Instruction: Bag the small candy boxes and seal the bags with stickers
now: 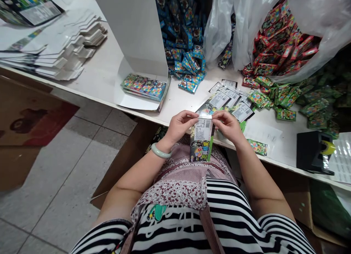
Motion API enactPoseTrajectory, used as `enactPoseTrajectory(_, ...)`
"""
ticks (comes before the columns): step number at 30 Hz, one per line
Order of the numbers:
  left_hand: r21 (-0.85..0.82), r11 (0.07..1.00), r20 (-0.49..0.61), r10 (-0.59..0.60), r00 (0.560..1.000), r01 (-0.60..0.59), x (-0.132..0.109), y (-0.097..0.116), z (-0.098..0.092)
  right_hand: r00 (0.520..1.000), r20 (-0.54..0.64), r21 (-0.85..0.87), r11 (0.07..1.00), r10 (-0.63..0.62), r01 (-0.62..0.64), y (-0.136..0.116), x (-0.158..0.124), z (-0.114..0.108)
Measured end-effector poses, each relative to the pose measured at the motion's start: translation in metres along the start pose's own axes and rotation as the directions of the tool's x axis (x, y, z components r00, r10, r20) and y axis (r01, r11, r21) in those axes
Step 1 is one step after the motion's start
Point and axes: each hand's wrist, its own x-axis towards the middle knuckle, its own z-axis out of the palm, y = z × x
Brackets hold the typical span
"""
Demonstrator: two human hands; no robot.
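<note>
A printed packet (202,140) with black, green and white areas hangs upright in front of the table's front edge. My left hand (182,126) pinches its top left corner, and a pale green bangle circles that wrist. Its top right corner is pinched by my right hand (227,125). Just beyond my fingers, several similar packets (219,99) lie overlapping on the white table (102,76). To the left stands an open white box (142,64) with a stack of colourful small packs (144,86) inside.
Blue packs (189,69) are heaped at the back, red packs (285,49) fill a plastic bag, and green packs (286,97) spread rightward. A black tape dispenser (309,151) stands at the right edge. Folded cartons (65,45) lie left; a cardboard box (30,118) is below.
</note>
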Motion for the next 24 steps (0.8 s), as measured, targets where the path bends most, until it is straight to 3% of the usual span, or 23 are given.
enactPoseTrajectory(3, -0.004, 1.0, -0.007, -0.02, 1.0, 0.02, 0.004, 0.005, 0.004, 1.0, -0.002, -0.059, 0.998, -0.01, 0.01, -0.01, 0.001, 0.0)
enactPoseTrajectory(7, -0.031, 0.997, -0.027, -0.074, 0.997, 0.073, 0.013, 0.01, 0.008, 0.994, 0.053, -0.019, 0.996, 0.091, -0.091, -0.021, 0.01, 0.001)
enactPoseTrajectory(11, 0.06, 0.998, 0.07, -0.029, 0.997, 0.025, 0.014, 0.014, 0.003, 0.982, 0.122, -0.103, 0.986, 0.147, -0.135, -0.019, 0.014, -0.007)
enactPoseTrajectory(13, 0.099, 0.995, 0.154, 0.0, 0.988, -0.015, 0.01, 0.014, -0.003, 0.985, 0.134, -0.161, 0.983, 0.105, -0.083, -0.016, 0.011, -0.01)
enactPoseTrajectory(17, 0.088, 0.996, 0.242, 0.004, 0.97, -0.026, 0.001, 0.009, -0.014, 0.98, 0.158, -0.239, 0.958, -0.122, 0.158, -0.016, -0.003, -0.009)
enactPoseTrajectory(20, 0.067, 0.998, 0.226, -0.01, 0.974, -0.005, 0.0, 0.003, -0.014, 0.962, 0.153, -0.279, 0.924, -0.225, 0.26, -0.015, -0.011, -0.005)
enactPoseTrajectory(24, 0.092, 0.996, 0.185, -0.013, 0.983, -0.004, 0.004, 0.003, -0.011, 0.961, 0.066, -0.288, 0.917, -0.267, 0.275, -0.002, -0.013, 0.002)
